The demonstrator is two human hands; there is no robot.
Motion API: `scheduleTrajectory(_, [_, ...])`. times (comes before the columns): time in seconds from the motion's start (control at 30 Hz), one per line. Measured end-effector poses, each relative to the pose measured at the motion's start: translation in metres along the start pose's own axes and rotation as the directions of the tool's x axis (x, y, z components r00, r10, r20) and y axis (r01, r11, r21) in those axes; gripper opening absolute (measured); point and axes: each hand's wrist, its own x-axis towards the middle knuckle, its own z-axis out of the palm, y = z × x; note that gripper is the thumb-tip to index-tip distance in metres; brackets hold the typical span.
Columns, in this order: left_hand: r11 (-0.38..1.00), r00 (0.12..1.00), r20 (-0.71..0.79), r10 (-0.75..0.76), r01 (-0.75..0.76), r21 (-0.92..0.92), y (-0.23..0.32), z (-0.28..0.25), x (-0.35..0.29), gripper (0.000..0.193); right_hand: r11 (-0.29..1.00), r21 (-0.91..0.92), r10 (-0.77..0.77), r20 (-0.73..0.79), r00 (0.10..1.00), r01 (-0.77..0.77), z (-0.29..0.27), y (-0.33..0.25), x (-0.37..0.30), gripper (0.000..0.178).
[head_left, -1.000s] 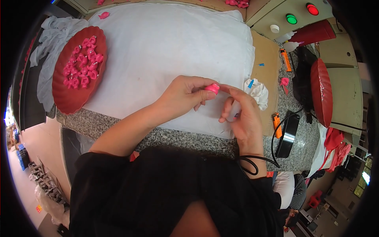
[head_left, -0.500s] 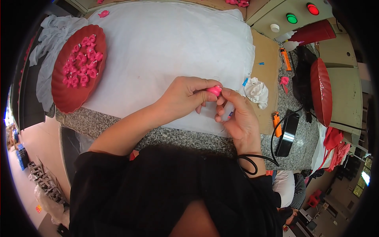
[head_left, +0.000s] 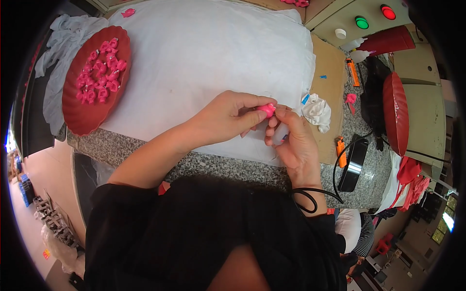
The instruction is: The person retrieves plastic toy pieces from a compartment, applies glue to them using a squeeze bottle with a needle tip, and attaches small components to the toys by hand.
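Observation:
Between the thumb and index finger of my left hand (head_left: 228,116) is a small glossy pink figurine (head_left: 266,110), held above the white cloth. My right hand (head_left: 297,138) comes up to it from the other side, thumb and forefinger pinched at the figurine's right end. Anything very small in that pinch is hidden. A small translucent bottle (head_left: 280,133) rests in the curled fingers of my right hand, partly covered by them. Close by on the right lie a crumpled white rag (head_left: 317,114) and a small blue tip (head_left: 305,99).
A red scalloped dish (head_left: 77,114) with several pink figurines stands at the left. White cloth (head_left: 194,53) covers the work surface; another pink piece (head_left: 128,13) lies at its far left. On the right are cardboard (head_left: 327,58), two orange cutters (head_left: 352,72), a black phone (head_left: 353,165) and a cable.
Both hands stay together around the pink figurine, which has shifted very slightly right and turned a little. The surroundings have shifted slightly in the view.

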Motion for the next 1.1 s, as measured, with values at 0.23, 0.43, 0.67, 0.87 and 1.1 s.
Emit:
scheduleTrajectory(0.23, [0.994,0.998,0.015,-0.054,0.055,-0.098,0.001,0.001,-0.001,0.027,0.998,-0.041,-0.051,-0.013,0.999,0.050,0.004,0.004,-0.001,0.013])
scheduleTrajectory(0.43, [0.998,0.998,0.041,-0.042,0.044,-0.052,0.003,0.000,-0.003,0.026,0.996,-0.046,-0.074,-0.041,0.996,0.072,0.006,0.006,0.000,0.012])
scheduleTrajectory(0.67, [1.000,1.000,0.030,-0.003,0.003,0.014,0.006,0.001,-0.002,0.024,0.991,-0.029,-0.134,-0.038,0.990,0.133,0.004,0.013,0.002,0.011])
scheduleTrajectory(0.87, [0.980,0.987,0.063,-0.149,0.156,-0.124,0.005,-0.007,0.001,0.025,0.986,-0.094,-0.141,-0.041,0.989,0.136,0.005,0.014,0.001,0.010])
scheduleTrajectory(1.1, [0.967,0.995,0.028,-0.096,0.100,-0.234,-0.007,-0.002,0.001,0.024,0.975,-0.117,-0.191,-0.015,0.981,0.188,0.006,0.018,0.001,0.008])
